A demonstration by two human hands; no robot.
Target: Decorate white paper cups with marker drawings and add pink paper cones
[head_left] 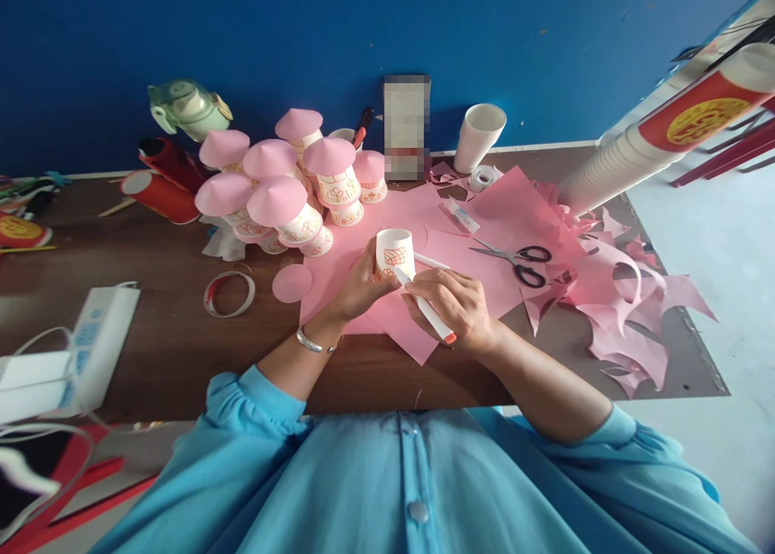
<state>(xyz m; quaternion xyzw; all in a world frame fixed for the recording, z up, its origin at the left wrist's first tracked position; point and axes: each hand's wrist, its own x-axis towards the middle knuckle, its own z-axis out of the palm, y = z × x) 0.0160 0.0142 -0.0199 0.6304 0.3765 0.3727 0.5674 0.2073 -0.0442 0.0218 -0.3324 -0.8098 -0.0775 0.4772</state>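
A white paper cup [394,251] with an orange grid drawing and flower shapes is held by my left hand [360,283], its fingers wrapped round the left side. My right hand [454,302] grips a white marker [433,316] with an orange end; the marker's other end is at the cup's lower right side. A thin white stick [431,261], perhaps another pen, shows just above the right hand. Beneath both hands lie pink paper sheets [363,324]. To the left stand several decorated cups with pink cone tops [277,201].
Scissors [514,262] and a glue tube [461,215] lie on the right, near pink scraps [630,304]. Behind are stacked white cups [478,138] and a phone [407,126]. A tape roll [229,294], pink disc [292,283] and power strip [106,348] lie left.
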